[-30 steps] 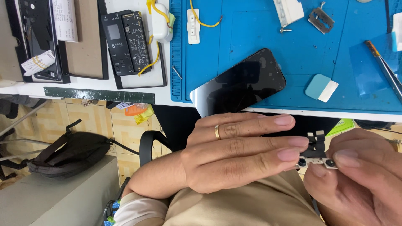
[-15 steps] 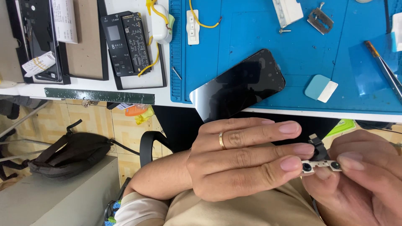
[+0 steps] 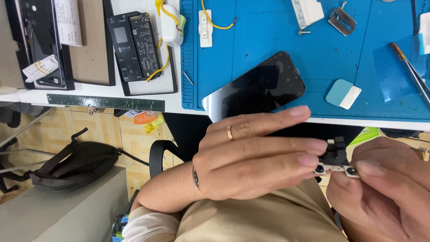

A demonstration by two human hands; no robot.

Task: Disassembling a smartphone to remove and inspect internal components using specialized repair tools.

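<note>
Both my hands hold a small camera module above my lap: a pale strip with two tiny lenses and a black flex connector rising from it. My left hand, with a gold ring, pinches the strip's left end with its fingertips. My right hand grips the right end between thumb and finger. A dark phone lies screen up on the blue mat just beyond my left hand, overhanging the table's edge.
On the mat lie a light-blue pry card, a razor blade, a screw, tweezers and a white part with a yellow wire. A black tester box sits left. On the floor lies a black backpack.
The camera module has tilted and shifted a little between my fingertips. My left fingers moved slightly to the right over it. The phone and tools have not moved.
</note>
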